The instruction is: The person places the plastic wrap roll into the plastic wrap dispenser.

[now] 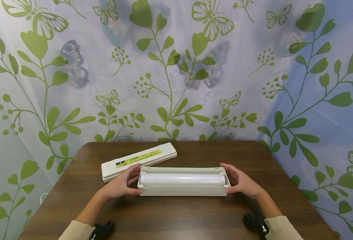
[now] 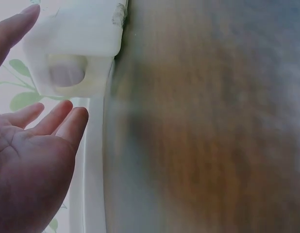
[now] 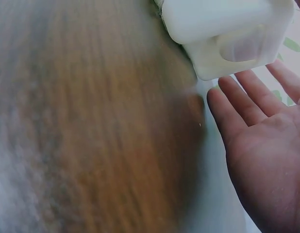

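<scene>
A long white cling film box (image 1: 182, 191) stands uncovered on the table, its long side facing me. Inside lies a white roll of cling film (image 1: 182, 179). My left hand (image 1: 123, 182) is at the box's left end, thumb by the front corner and fingers spread toward the back. In the left wrist view a small gap shows between those fingertips (image 2: 78, 116) and the box end, which has a round opening. At the right end, my right hand (image 1: 244, 182) has its thumb at the front corner; its fairly straight fingertips (image 3: 225, 83) reach the box's edge.
Behind the box to the left, a white lid (image 1: 109, 169) with a yellow-green label lies slantwise on the brown wooden table (image 1: 176, 220), close to my left fingers. A curtain (image 1: 176, 83) with green leaves and butterflies hangs behind the table's far edge.
</scene>
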A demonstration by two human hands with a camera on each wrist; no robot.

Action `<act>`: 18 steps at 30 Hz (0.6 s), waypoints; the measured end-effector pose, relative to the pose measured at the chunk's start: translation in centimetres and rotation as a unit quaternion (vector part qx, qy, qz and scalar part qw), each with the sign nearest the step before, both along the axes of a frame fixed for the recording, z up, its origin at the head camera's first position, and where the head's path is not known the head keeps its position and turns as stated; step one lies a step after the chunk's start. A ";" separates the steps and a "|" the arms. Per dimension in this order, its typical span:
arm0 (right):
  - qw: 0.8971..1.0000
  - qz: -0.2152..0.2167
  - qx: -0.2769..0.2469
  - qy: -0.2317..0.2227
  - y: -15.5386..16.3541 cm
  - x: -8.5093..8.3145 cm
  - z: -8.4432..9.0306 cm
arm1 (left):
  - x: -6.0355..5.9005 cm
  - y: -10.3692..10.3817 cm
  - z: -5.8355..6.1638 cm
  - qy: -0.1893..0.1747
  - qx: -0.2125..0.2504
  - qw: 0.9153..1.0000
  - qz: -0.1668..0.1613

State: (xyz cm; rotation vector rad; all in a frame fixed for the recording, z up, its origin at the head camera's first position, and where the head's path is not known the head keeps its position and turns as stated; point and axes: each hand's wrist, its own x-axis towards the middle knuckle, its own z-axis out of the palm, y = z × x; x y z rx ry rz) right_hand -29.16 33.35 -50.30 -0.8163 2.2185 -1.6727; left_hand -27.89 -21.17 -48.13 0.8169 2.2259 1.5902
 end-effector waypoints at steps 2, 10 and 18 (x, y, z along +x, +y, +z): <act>1.000 0.003 -0.005 -0.001 -0.1 0.0 -0.1 | 0.2 -0.2 -0.1 0.002 0.004 1.000 0.004; 1.000 0.020 -0.022 -0.007 -0.3 -0.2 -0.2 | 1.1 -0.9 -0.6 0.016 0.009 1.000 0.019; 0.999 0.022 -0.023 -0.004 -0.5 -0.1 -0.2 | 1.8 -1.3 -0.6 0.022 0.000 0.999 0.038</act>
